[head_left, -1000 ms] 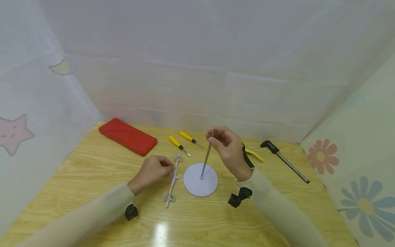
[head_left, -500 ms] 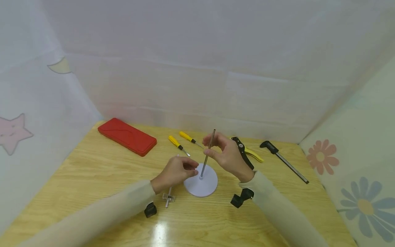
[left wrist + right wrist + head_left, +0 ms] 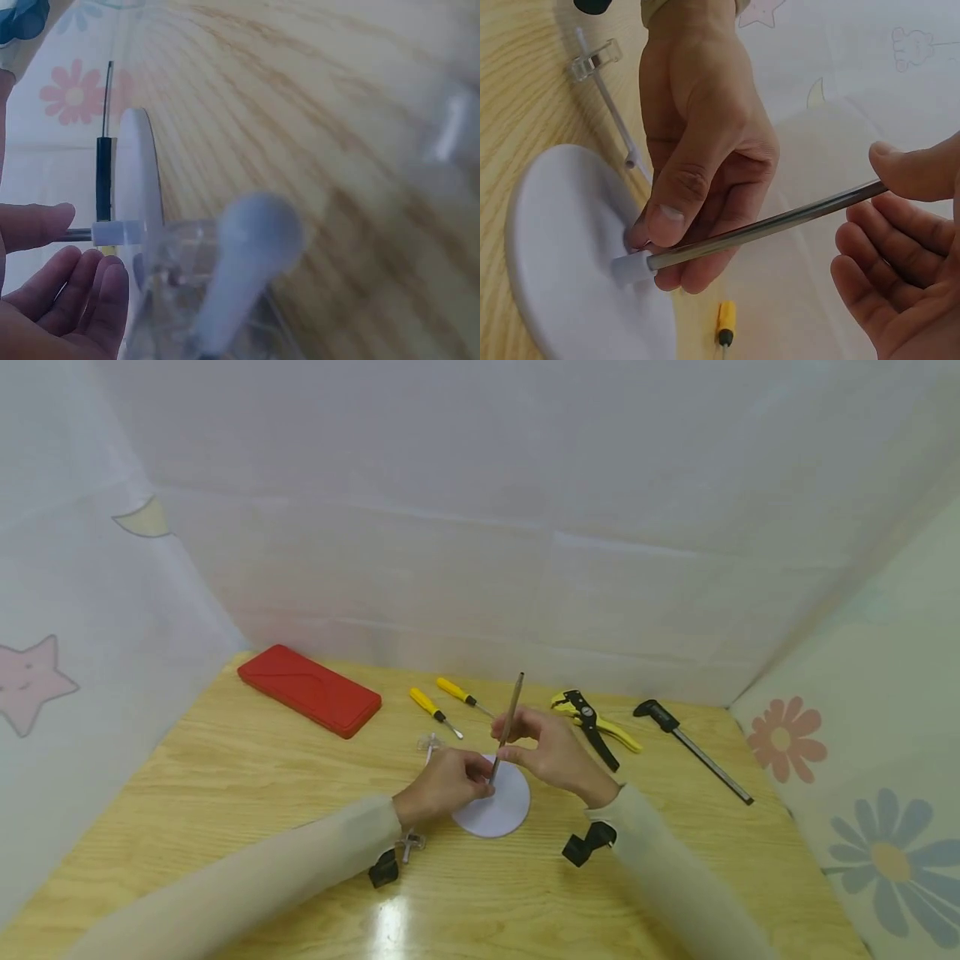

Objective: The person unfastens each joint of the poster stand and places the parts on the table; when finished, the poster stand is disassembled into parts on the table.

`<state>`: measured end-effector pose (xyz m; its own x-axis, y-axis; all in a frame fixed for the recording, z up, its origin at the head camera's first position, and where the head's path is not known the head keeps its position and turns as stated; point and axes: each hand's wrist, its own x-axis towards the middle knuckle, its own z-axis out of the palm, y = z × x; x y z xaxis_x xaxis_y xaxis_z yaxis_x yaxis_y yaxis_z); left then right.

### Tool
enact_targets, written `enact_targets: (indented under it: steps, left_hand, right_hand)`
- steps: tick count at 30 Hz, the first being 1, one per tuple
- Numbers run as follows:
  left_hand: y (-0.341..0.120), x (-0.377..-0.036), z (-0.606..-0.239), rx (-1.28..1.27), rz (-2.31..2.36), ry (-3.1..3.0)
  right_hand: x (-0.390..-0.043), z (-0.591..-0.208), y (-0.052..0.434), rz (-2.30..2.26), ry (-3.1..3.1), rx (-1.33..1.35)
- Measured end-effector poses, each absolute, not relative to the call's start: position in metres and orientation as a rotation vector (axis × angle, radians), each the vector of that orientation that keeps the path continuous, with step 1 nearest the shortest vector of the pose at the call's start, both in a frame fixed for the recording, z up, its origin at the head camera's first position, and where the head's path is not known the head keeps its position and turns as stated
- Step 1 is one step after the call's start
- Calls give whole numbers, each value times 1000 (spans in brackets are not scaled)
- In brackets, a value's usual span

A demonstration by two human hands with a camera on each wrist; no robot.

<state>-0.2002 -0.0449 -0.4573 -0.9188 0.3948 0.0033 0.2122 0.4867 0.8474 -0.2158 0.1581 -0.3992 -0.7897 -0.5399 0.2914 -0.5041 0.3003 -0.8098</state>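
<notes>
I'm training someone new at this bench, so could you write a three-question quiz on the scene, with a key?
1. True or false: a slim silver metal rod rises from a round white plastic base.
2. Fill in: the ____ hand is nearer the rod's upper end.
3. How many yellow-handled metal screwdrivers lie on the pale wood-grain table?

Key: 1. True. 2. The right hand. 3. Two.

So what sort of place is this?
Probably a makeshift workbench: a wooden table with yellow-handled screwdrivers and a caliper, backed by pale sheeting.
</notes>
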Motion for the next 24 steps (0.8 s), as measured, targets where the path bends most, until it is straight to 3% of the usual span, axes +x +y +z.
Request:
enact_targets:
  steps: [24]
  left_hand:
    - [-41, -209, -463, 587, 1294, 2594]
  right_hand:
    - [-215, -429, 155, -1417, 2642, -976]
